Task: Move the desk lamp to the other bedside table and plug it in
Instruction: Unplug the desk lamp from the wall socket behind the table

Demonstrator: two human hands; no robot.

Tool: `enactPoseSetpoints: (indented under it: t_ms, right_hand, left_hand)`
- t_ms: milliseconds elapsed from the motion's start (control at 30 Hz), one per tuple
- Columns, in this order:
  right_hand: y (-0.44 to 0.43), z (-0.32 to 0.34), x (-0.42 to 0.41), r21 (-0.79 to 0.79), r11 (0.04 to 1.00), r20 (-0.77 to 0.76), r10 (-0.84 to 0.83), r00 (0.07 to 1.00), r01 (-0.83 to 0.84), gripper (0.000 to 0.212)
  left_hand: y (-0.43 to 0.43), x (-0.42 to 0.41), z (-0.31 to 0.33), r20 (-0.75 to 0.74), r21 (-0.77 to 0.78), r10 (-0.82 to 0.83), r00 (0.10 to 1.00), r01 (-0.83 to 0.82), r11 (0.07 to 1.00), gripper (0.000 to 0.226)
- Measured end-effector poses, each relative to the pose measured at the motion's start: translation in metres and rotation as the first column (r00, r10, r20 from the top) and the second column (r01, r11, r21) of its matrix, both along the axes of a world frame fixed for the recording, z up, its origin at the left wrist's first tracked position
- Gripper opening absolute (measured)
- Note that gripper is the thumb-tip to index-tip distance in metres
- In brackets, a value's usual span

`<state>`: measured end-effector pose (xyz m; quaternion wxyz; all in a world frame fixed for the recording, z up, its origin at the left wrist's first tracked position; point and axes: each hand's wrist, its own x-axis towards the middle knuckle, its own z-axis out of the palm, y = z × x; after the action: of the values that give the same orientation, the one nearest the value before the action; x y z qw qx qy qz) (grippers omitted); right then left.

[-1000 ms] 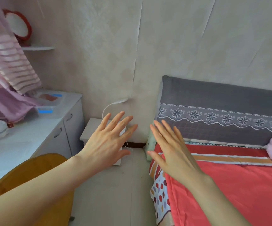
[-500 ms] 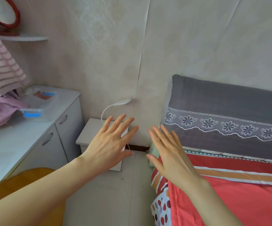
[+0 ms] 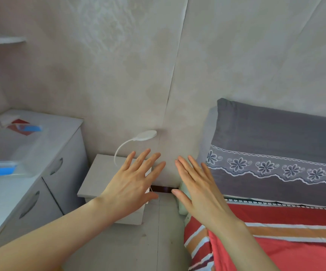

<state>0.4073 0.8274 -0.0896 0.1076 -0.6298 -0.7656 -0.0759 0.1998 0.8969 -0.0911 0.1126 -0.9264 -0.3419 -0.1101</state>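
Head view
Lamp: the desk lamp (image 3: pixel 146 135) stands on the small bedside table (image 3: pixel 97 178) against the wall, its thin neck curving up from the tabletop and its flat oval head pointing toward the bed (image 3: pixel 275 241).
Which way from the grip: the lamp lies just beyond and slightly above the fingertips of the left hand (image 3: pixel 132 188); its base is hidden behind that hand, so I cannot tell exactly where it sits.
Long axis: the neck rises roughly upright, then bends over sideways; the head lies near level.
Nearer hand: the left, I'd judge; the right hand (image 3: pixel 199 190) is farther off, between the table and the bed's edge.
Left hand pose: palm down, arm stretched forward over the table, fingers spread wide, holding nothing.
Right hand pose: palm down, fingers straight and only slightly parted, holding nothing, thumb out toward the left hand.
Cord: a thin wire (image 3: pixel 150 189) shows just beside the left thumb, dropping off the table edge; the plug and socket are out of sight.
Stage: reaching, lamp not yet touched; the other bedside table is not in sight.
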Motion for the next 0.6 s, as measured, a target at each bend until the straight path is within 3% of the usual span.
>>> enactPoseSetpoints:
  t_ms: [367,600]
  right_hand:
    - [0.085,-0.026,0.035,-0.066,0.997,-0.071,-0.033,0.997,0.029,0.064]
    - [0.142,-0.056,0.08,-0.133,0.99,-0.111,0.027,0.993,-0.042,0.068]
  left_hand:
    - [0.096,0.033,-0.032,-0.047,-0.089,-0.029,0.998,0.025,0.996,0.082]
    - [0.137,0.084,-0.051,-0.082,-0.128,0.025,0.996,-0.035,0.991,0.087]
